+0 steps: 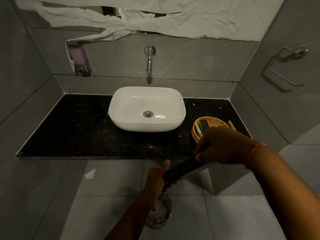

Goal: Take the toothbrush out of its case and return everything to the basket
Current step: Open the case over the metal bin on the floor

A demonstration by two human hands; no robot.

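Observation:
A long black toothbrush case [183, 169] is held slanted in the air in front of the counter edge. My left hand [156, 179] grips its lower end. My right hand [223, 146] grips its upper end. Whether a toothbrush is inside cannot be seen. Behind my right hand, a round wicker basket [214, 121] stands on the right of the black counter [72, 129]. It holds a dark flat packet [205, 126] and a pale wooden stick [198, 129]; my right hand hides its near side.
A white basin [147, 108] sits mid-counter under a wall tap [149, 58]. Another pale wooden piece [232, 125] lies just right of the basket. A steel bin [160, 213] stands on the floor below my left arm. Soap dispenser [78, 58] on the left wall, towel ring [284, 68] on the right.

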